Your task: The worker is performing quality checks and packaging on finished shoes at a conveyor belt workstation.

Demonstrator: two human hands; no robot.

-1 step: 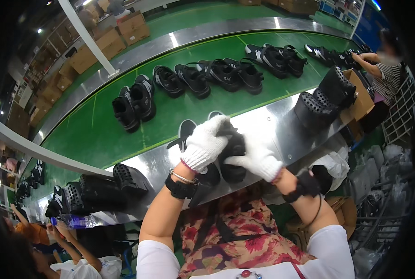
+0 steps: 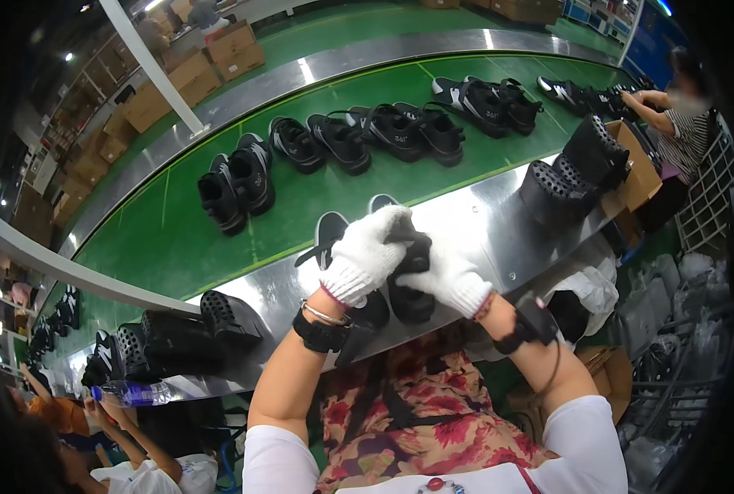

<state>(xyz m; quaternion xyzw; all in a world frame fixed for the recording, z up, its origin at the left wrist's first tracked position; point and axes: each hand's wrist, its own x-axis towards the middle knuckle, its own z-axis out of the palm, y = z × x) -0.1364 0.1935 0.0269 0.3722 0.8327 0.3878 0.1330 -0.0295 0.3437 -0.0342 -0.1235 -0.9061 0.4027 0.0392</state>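
A pair of black sneakers with grey-rimmed toes stands on the metal ledge in front of me, toes pointing away. Both my hands wear white knitted gloves. My left hand reaches across the right sneaker, its fingers closed at the upper near the laces. From the other side my right hand grips the same shoe, thumb across the opening and other fingers partly hidden. Next to it, the left sneaker is partly covered by my left wrist; a loose strap or lace sticks out by its toe.
Several black sneakers line the green conveyor belt beyond. Black perforated shoe forms stand at left, more at right beside a cardboard box. A bottle lies at the left edge. Co-workers sit on both sides.
My right hand and wrist have shifted slightly left and down at the shoe. My left hand stays nearly still on it.
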